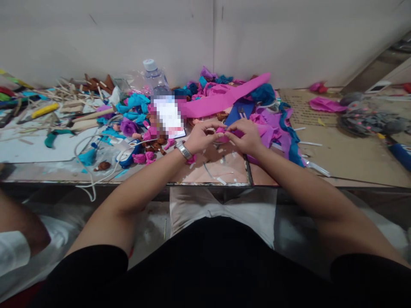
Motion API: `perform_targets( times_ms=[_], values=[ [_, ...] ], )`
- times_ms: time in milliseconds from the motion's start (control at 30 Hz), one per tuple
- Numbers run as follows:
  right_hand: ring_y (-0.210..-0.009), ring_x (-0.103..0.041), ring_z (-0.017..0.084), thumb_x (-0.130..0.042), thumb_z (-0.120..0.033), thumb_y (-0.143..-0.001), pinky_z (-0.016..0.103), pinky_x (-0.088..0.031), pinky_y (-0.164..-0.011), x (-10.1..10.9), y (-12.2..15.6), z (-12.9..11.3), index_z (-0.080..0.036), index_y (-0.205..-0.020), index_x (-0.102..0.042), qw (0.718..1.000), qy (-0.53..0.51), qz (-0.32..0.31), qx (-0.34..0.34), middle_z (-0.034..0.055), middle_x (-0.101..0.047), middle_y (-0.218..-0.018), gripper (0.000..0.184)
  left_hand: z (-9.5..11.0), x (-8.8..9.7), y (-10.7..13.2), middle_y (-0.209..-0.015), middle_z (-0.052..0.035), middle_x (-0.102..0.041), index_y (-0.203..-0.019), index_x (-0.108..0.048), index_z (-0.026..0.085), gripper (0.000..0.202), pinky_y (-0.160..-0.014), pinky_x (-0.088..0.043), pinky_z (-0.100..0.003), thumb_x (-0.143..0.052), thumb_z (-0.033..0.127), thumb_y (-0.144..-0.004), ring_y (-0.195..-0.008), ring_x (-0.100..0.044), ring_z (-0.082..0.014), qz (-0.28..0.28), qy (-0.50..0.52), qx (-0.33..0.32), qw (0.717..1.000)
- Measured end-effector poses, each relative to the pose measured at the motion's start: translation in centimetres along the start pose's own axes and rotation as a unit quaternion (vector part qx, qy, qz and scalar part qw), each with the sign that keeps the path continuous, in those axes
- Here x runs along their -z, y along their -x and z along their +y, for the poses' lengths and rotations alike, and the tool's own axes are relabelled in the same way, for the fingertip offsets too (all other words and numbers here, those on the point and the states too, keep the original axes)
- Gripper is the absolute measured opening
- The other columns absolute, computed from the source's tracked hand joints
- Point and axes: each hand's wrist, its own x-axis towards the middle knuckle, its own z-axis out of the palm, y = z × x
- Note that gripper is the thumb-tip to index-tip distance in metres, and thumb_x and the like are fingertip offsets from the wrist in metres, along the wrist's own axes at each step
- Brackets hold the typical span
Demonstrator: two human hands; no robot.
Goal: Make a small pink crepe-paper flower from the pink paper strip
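Both hands meet over the front middle of the cluttered table. My left hand (204, 137), with a metal watch (184, 150) on its wrist, pinches a small piece of pink crepe paper (221, 131). From the other side my right hand (245, 136) grips the same piece between thumb and fingers. Part of the paper is hidden by the fingertips. Just behind the hands lies a long pink crepe paper strip (224, 99). A lit phone (170, 115) leans left of my left hand. Purple crepe paper (268, 128) is heaped beside my right hand.
A water bottle (156, 79) stands at the back. Paper roses (129, 127), a white cable (93, 182), wooden sticks (75, 92) and a yellow-handled tool (45, 110) crowd the left. Cardboard (324, 145) covers the right. Another person's arm (19, 218) is at the lower left.
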Motion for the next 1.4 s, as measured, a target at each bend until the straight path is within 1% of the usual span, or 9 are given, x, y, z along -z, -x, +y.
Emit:
perform_targets(
  times_ms=[133,233,367,533,633,833,1000,1100,1400],
  values=[
    [-0.093,-0.074,0.028,-0.056,-0.075,-0.107,0.05,-0.052,-0.093,0.2,-0.1,-0.4,-0.026,-0.093,-0.079,1.0,0.0,-0.015,-0.002,0.0082,-0.085,-0.096,0.055,-0.2,0.3,0.0,-0.127,-0.0122,-0.082,-0.116,-0.088,0.025,0.048,-0.104,-0.06,-0.041,-0.09,0.062,-0.086,-0.12,-0.076,-0.0269,0.019,-0.022,-0.011,1.0],
    [-0.093,-0.074,0.028,-0.055,-0.075,-0.107,0.05,-0.051,-0.093,0.3,-0.1,-0.6,-0.026,-0.092,-0.079,1.0,0.003,-0.021,0.0,0.0079,-0.084,-0.095,0.056,-0.4,0.3,0.0,-0.129,-0.0118,-0.083,-0.12,-0.086,0.024,0.049,-0.106,-0.06,-0.043,-0.091,0.06,-0.086,-0.12,-0.076,-0.0274,0.003,-0.002,0.0,1.0],
    [-0.09,-0.072,0.028,-0.053,-0.076,-0.107,0.05,-0.05,-0.091,0.2,-0.1,-0.5,-0.027,-0.089,-0.077,1.0,0.008,-0.02,0.003,0.0066,-0.082,-0.09,0.057,-0.9,0.1,0.1,-0.126,-0.0118,-0.082,-0.125,-0.081,0.022,0.058,-0.098,-0.064,-0.038,-0.095,0.059,-0.082,-0.113,-0.078,-0.0243,0.015,0.046,0.023,0.999],
    [-0.088,-0.071,0.027,-0.055,-0.075,-0.107,0.049,-0.049,-0.091,0.2,0.0,-0.5,-0.027,-0.088,-0.076,1.0,0.007,-0.017,0.005,0.0061,-0.081,-0.088,0.056,-0.8,-0.1,0.0,-0.113,-0.0097,-0.083,-0.114,-0.08,0.019,0.059,-0.086,-0.065,-0.034,-0.093,0.067,-0.081,-0.094,-0.078,-0.0196,0.013,0.045,0.037,0.998],
    [-0.09,-0.072,0.027,-0.057,-0.076,-0.105,0.05,-0.05,-0.093,0.3,0.0,-0.5,-0.027,-0.088,-0.076,1.0,0.012,-0.025,-0.004,0.0062,-0.082,-0.089,0.056,-0.2,-0.1,-0.1,-0.113,-0.0104,-0.084,-0.111,-0.081,0.019,0.06,-0.087,-0.065,-0.034,-0.09,0.071,-0.083,-0.096,-0.079,-0.0203,0.005,0.037,0.029,0.999],
    [-0.089,-0.072,0.028,-0.059,-0.083,-0.102,0.05,-0.049,-0.092,0.2,0.1,-0.3,-0.027,-0.086,-0.076,1.0,0.013,-0.021,-0.007,0.0063,-0.082,-0.089,0.06,0.3,0.0,0.0,-0.121,-0.013,-0.084,-0.106,-0.086,0.019,0.056,-0.098,-0.062,-0.035,-0.084,0.072,-0.088,-0.113,-0.077,-0.0237,-0.011,-0.005,0.009,1.0],
    [-0.087,-0.072,0.027,-0.06,-0.083,-0.102,0.048,-0.049,-0.091,0.0,0.0,-0.2,-0.026,-0.085,-0.077,1.0,0.014,-0.017,-0.004,0.005,-0.082,-0.086,0.061,-0.1,-0.1,0.2,-0.116,-0.0118,-0.083,-0.109,-0.083,0.018,0.058,-0.088,-0.062,-0.032,-0.087,0.071,-0.087,-0.103,-0.077,-0.021,-0.007,-0.001,0.024,1.0],
    [-0.085,-0.072,0.027,-0.063,-0.08,-0.102,0.047,-0.049,-0.089,-0.1,0.1,0.1,-0.025,-0.087,-0.078,1.0,0.002,-0.008,0.013,0.0054,-0.082,-0.087,0.058,-0.4,-0.1,0.1,-0.113,-0.0113,-0.083,-0.108,-0.082,0.017,0.059,-0.088,-0.062,-0.032,-0.083,0.073,-0.09,-0.1,-0.077,-0.0202,-0.001,0.0,0.028,1.0],
    [-0.09,-0.072,0.027,-0.056,-0.078,-0.106,0.048,-0.048,-0.091,0.1,0.0,0.1,-0.026,-0.091,-0.078,0.999,0.005,-0.028,0.016,0.0059,-0.082,-0.09,0.059,-0.7,-0.1,0.0,-0.12,-0.0107,-0.083,-0.132,-0.077,0.023,0.06,-0.086,-0.064,-0.032,-0.083,0.067,-0.093,-0.102,-0.08,-0.0206,-0.005,0.019,-0.009,1.0]
  ],
)
